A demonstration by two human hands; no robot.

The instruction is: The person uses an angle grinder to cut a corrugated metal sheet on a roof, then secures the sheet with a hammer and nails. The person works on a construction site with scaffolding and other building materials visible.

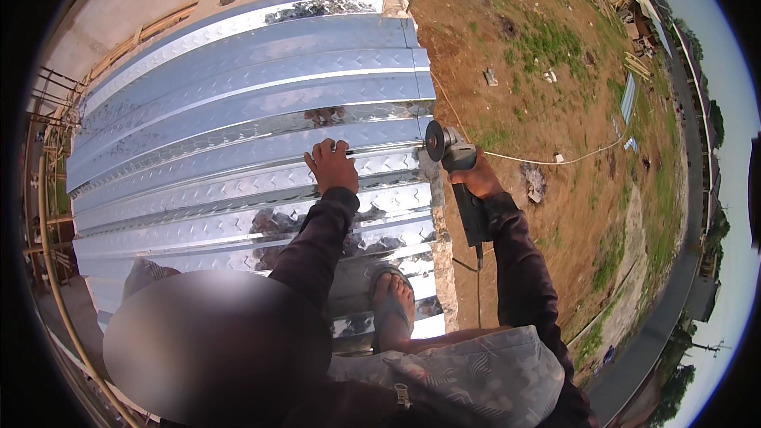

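My right hand [478, 177] grips an angle grinder [466, 194] by its body at the right edge of the shiny corrugated metal sheets [261, 99]. The grinder's round dark disc [434, 141] stands upright, right at the sheets' edge; whether it touches the metal I cannot tell. My left hand [332, 166] rests on the ridges to the left of the disc, fingers spread. A small dark bit shows beside its fingertips, too small to name. Along the right ends of the sheets runs a thin dark line [415, 63].
My sandalled foot [392, 301] stands on the sheets near the grinder. From the grinder's rear a black cord [479, 261] hangs over a rough masonry edge [444, 269]. Far below lies dirt ground [507, 87] with a pale cable [539, 162]. Bamboo poles [55, 269] stand at left.
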